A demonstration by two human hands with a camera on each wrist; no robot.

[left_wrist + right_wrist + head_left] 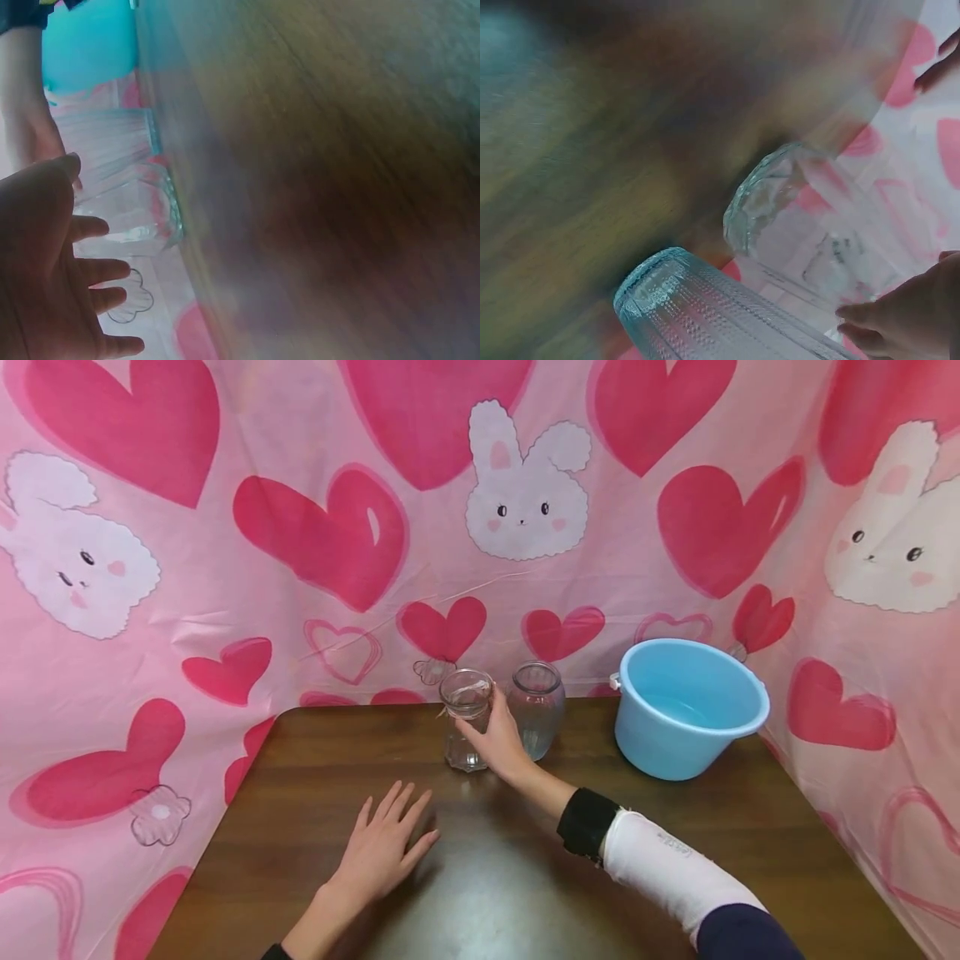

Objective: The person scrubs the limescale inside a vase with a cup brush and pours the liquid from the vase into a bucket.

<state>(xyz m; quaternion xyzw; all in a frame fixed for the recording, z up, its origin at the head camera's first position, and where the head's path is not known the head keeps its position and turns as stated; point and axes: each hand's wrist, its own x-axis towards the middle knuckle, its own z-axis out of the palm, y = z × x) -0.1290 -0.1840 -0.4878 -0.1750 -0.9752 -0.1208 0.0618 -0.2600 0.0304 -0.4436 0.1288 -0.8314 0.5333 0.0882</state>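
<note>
Toward the back of the table, my right hand [498, 739] grips a clear glass vase [463, 756] just below its round rim, thumb in front. Something like thin string is tied at the vase's neck. The right wrist view shows its faceted base [761, 210] close to the wood; whether it touches cannot be told. Right beside it stands a second, bluish glass vase [546, 718], with ribbed, dotted sides [697, 300] visible from the right wrist. My left hand [386, 847] is spread palm down over the table, nearer to me, holding nothing.
A light blue plastic bucket [671, 743] with white handle fittings stands at the back right of the brown wooden table [315, 785]. Pink cloth [442, 543] printed with hearts and rabbits hangs behind the table and along both sides.
</note>
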